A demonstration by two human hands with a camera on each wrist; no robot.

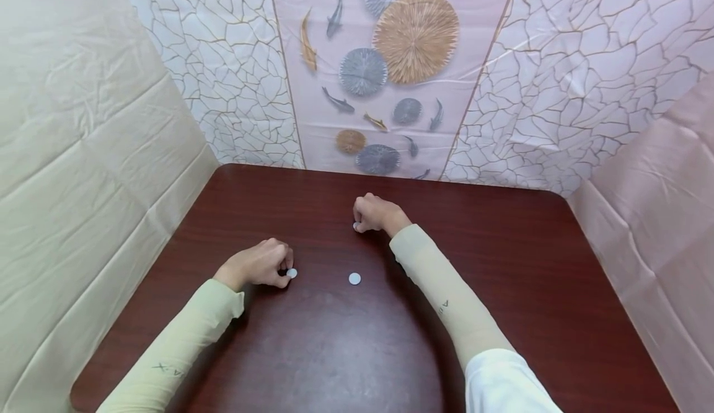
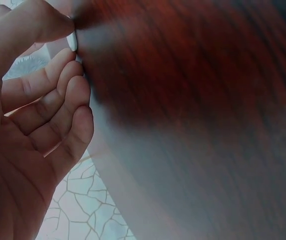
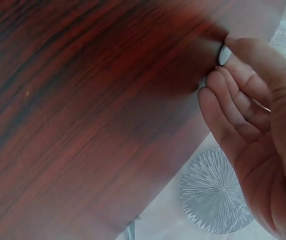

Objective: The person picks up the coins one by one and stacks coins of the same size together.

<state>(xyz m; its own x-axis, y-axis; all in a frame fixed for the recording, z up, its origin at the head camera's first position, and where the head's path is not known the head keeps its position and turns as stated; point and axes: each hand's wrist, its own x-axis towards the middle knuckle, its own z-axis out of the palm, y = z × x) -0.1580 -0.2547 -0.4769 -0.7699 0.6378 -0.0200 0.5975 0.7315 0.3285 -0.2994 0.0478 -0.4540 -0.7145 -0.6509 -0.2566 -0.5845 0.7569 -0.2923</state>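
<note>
My left hand (image 1: 259, 265) pinches a small white disc (image 1: 292, 273) between thumb and fingers, low at the tabletop left of centre. In the left wrist view that disc (image 2: 72, 41) shows edge-on between thumb and index fingertip. Farther back, my right hand (image 1: 376, 213) pinches another white disc (image 1: 356, 226), mostly covered by the fingers. The right wrist view shows its disc (image 3: 224, 55) between thumb and index finger, close to the wood. A third white disc (image 1: 354, 279) lies flat on the table between the hands, nearer to me, touched by neither.
The dark red-brown wooden table (image 1: 502, 289) has rounded far corners. A patterned cloth backdrop (image 1: 362, 134) rises behind its far edge. Pale cloth hangs at the left side (image 1: 100, 152) and pinkish cloth at the right side (image 1: 658, 183).
</note>
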